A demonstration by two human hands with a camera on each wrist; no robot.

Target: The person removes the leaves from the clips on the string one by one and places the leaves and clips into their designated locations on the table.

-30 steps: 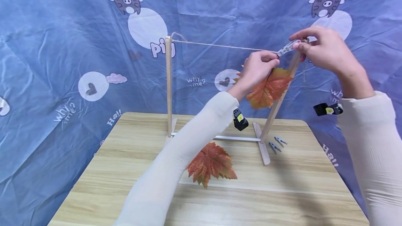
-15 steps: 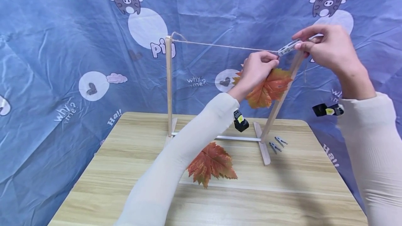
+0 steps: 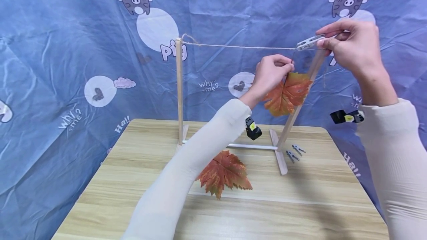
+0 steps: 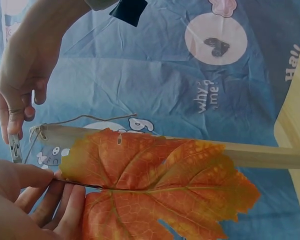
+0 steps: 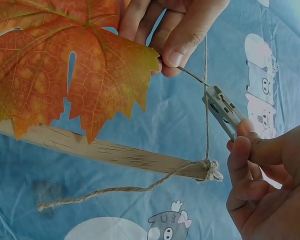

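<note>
My left hand [image 3: 271, 72] pinches the dark stem [image 5: 192, 76] of an orange-yellow maple leaf [image 3: 287, 93], which hangs below the fingers. In my right hand [image 3: 358, 47], thumb and fingers pinch a grey clothespin [image 5: 224, 111] by its handle end. The clothespin's other end meets the twine [image 3: 240, 47] near the right post [image 3: 301, 95]. In the right wrist view, the stem's tip reaches that same end of the clothespin; whether it is clamped I cannot tell. The left wrist view shows the leaf [image 4: 155, 185] spread beside the post, the left fingertips on its stem.
A second, redder maple leaf [image 3: 227, 173] lies on the wooden table [image 3: 283, 210], partly behind the left sleeve. Two grey clothespins [image 3: 292, 156] lie right of the stand's foot [image 3: 281, 162]. A white bar [image 3: 253, 146] joins the posts low down; the left post [image 3: 179, 92] stands upright.
The right hand and clothespin have risen slightly, and the clothespin lies flatter. The twine's right part has lifted with it. The left hand now sits apart from the clothespin, still pinching the stem.
</note>
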